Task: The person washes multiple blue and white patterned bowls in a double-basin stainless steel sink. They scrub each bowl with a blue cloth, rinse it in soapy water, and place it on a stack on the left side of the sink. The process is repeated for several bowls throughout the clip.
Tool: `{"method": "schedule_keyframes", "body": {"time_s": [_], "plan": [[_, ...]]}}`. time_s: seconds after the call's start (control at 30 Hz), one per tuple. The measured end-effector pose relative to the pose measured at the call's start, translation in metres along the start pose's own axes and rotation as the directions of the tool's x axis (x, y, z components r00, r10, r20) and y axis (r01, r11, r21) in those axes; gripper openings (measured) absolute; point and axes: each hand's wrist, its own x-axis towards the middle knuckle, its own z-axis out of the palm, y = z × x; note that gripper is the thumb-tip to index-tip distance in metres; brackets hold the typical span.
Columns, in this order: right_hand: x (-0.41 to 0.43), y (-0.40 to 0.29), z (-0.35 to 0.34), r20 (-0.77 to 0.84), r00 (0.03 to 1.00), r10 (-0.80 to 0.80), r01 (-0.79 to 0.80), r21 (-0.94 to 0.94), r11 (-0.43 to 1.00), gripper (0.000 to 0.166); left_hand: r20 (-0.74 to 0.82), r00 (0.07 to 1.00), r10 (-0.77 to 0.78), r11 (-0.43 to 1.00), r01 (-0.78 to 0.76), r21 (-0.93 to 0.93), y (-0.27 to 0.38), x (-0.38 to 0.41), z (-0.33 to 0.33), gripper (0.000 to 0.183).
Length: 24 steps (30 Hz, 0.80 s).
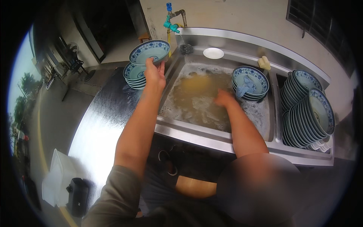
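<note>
My left hand (155,72) grips the near rim of a blue-and-white patterned bowl (140,54), thumb inside, tilted just above a short stack of like bowls (131,74) on the metal counter. Over the sink's cloudy, sudsy water (195,99) is my right hand (224,98), blurred, its fingertips at or below the surface; whether it holds anything is hidden. Right of it, a small stack of patterned bowls (256,76) sits in the water with a wet blue cloth (246,86) in the top one. A yellowish round shape (195,82) shows through the water.
Water runs from a green tap (171,27) near a scouring pad (186,49). A white plate (213,53) and a yellow sponge (264,63) lie on the back ledge. Tall leaning bowl stacks (307,122) fill the right compartment. A white plastic bin (61,176) stands left.
</note>
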Motion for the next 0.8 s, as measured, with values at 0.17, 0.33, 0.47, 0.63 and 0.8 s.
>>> {"method": "schedule_keyframes", "body": {"time_s": [0.17, 0.33, 0.47, 0.63, 0.8], "plan": [[0.013, 0.004, 0.011, 0.364, 0.929, 0.062, -0.011, -0.141, 0.990, 0.041, -0.216, 0.966, -0.142, 0.963, 0.185, 0.194, 0.037, 0.045, -0.037, 0.050], [-0.005, 0.001, -0.005, 0.335, 0.926, 0.177, -0.162, -0.072, 0.984, 0.036, -0.118, 0.957, -0.265, 0.904, 0.289, 0.314, 0.017, 0.006, -0.025, 0.051], [-0.020, -0.019, -0.037, 0.288, 0.950, 0.117, -0.116, -0.019, 0.993, 0.029, -0.013, 0.924, -0.381, 0.600, 0.258, 0.757, -0.044, -0.042, -0.017, 0.048], [-0.026, -0.025, -0.054, 0.347, 0.898, 0.271, -0.413, 0.451, 0.791, 0.022, 0.030, 0.964, -0.263, 0.218, 0.029, 0.975, -0.112, -0.056, -0.064, 0.054], [-0.033, -0.009, -0.057, 0.292, 0.912, 0.288, -0.402, 0.775, 0.488, 0.022, 0.119, 0.962, -0.244, 0.117, -0.093, 0.989, -0.121, -0.065, -0.054, 0.054]]}}
